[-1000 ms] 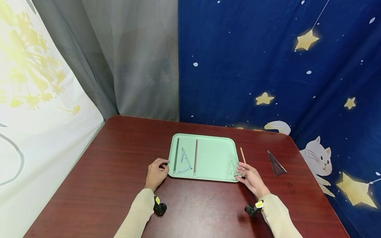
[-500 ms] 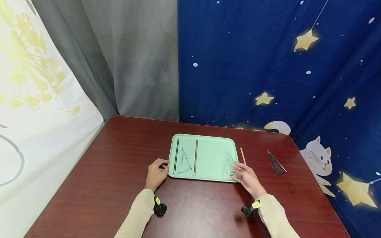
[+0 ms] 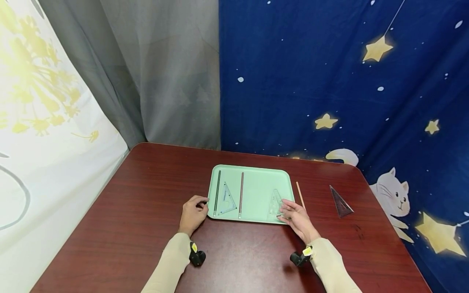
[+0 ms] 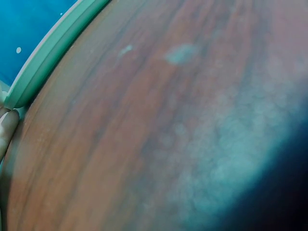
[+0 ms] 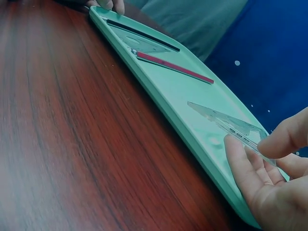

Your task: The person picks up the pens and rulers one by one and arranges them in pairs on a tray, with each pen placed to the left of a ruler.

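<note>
My right hand (image 3: 297,219) pinches a clear plastic set square (image 3: 275,201) between thumb and fingers, above the right part of a light green tray (image 3: 258,191). In the right wrist view the set square (image 5: 231,122) is tilted, apart from the tray floor. My left hand (image 3: 192,214) holds the tray's left rim with curled fingers; in the left wrist view only a fingertip (image 4: 8,125) shows at the rim. On the tray lie a black pencil (image 3: 217,191) at the left, another clear set square (image 3: 231,205), and a red pencil (image 3: 241,193), in that order.
Just right of the tray, a tan pencil (image 3: 300,194) lies on the dark red wooden table (image 3: 157,175). Farther right lies another see-through set square (image 3: 338,202). Curtains (image 3: 278,101) hang behind the table.
My right hand has moved left with the set square, from the tray's right edge inward over the tray. The left hand has stayed at the left rim.
</note>
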`<move>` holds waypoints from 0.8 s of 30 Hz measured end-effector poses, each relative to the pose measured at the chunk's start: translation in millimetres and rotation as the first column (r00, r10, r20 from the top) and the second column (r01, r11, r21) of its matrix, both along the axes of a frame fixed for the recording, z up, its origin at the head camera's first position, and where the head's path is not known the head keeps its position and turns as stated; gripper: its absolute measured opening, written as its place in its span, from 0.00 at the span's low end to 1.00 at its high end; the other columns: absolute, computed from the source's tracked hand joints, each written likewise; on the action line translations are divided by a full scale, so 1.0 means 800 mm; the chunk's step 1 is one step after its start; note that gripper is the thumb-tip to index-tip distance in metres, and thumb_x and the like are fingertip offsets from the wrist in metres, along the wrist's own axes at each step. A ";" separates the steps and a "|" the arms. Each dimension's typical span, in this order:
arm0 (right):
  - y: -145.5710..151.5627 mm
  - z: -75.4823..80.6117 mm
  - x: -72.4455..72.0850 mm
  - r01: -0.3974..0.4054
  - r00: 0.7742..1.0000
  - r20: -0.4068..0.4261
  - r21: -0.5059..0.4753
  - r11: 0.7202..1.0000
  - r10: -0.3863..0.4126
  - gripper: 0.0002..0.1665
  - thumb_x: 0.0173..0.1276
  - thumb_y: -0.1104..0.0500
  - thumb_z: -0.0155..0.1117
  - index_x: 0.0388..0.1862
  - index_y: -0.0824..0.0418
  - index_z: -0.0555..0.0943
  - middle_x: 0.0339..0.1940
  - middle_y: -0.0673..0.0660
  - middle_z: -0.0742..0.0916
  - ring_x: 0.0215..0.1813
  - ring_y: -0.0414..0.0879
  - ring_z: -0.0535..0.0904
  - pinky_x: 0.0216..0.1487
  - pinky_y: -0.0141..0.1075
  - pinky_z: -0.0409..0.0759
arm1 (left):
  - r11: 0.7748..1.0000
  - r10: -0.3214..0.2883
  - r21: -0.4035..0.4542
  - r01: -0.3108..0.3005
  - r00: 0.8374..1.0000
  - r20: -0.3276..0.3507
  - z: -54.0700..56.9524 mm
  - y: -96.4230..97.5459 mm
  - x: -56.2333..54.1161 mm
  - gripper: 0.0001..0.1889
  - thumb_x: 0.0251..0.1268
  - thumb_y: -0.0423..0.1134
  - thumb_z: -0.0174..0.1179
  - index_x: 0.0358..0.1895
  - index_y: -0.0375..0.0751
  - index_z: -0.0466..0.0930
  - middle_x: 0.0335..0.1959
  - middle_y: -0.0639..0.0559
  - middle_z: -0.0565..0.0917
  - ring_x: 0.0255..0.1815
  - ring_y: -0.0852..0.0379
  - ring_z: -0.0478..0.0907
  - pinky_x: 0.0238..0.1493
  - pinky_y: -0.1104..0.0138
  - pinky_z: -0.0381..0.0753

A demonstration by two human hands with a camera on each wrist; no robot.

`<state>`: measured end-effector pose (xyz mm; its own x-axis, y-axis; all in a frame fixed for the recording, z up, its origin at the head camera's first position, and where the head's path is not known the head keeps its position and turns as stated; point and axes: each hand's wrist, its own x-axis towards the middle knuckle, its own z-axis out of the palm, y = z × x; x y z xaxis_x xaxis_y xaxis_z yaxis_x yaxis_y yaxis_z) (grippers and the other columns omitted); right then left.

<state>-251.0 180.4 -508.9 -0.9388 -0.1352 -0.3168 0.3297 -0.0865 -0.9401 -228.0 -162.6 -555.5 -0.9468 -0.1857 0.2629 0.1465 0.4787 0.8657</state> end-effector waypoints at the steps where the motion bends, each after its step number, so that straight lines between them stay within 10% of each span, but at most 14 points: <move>1: -0.002 -0.001 0.000 -0.002 1.000 -0.005 0.007 1.000 0.002 0.37 0.60 0.80 0.44 0.71 0.76 0.55 0.48 0.58 0.72 0.44 0.41 0.74 0.45 0.32 0.81 | 1.000 0.000 0.000 0.000 1.000 0.000 0.000 0.000 0.000 0.10 0.56 0.27 0.59 0.41 0.38 0.86 0.33 0.50 0.81 0.30 0.60 0.79 0.32 0.73 0.80; 24: -0.055 -0.008 -0.011 0.005 1.000 -0.019 0.052 0.999 -0.004 0.32 0.61 0.79 0.47 0.67 0.75 0.63 0.45 0.58 0.74 0.43 0.42 0.76 0.45 0.34 0.82 | 1.000 -0.001 0.006 0.001 1.000 -0.013 -0.001 0.000 -0.001 0.10 0.56 0.27 0.59 0.40 0.38 0.86 0.33 0.50 0.81 0.30 0.60 0.80 0.31 0.73 0.80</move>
